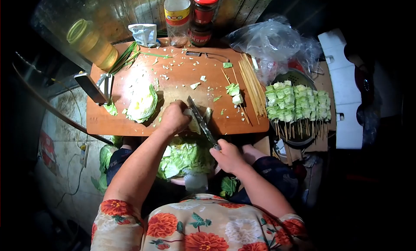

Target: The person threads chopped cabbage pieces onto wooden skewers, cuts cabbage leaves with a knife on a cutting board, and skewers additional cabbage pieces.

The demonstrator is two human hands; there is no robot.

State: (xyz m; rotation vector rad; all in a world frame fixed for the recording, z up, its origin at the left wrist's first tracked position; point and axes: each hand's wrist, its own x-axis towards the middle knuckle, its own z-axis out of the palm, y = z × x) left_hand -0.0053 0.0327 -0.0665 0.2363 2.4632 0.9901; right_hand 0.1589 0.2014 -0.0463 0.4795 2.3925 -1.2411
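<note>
While the right hand [227, 155] is closed around the handle of the knife [200, 120], the left hand [175, 117] rests on the near part of the table [182, 84], its fingers bent downward over a cut piece [193, 122] of cabbage. Whether those fingers pinch the piece or merely press on it cannot be told, the tips being largely hidden. The blade slants up from the right hand toward the far left, just to the right of the left hand and beside the piece.

A larger portion of cabbage [143, 104] lies on the table to the left of the left hand, with pale scraps scattered beyond it. Below the near edge, between the person's legs, is a heap of leaves [185, 159]. Right of the knife, a partly filled skewer [236, 95] lies near a bundle of bare sticks [252, 84]; just past the table's right edge, loaded skewers [297, 102] are set in a row, their sticks pointing toward the person. Along the far side stand a bottle [177, 23] and a red-lidded jar [204, 10]. At the left, a phone [90, 87] leans near a jug [93, 45] of yellowish liquid.
</note>
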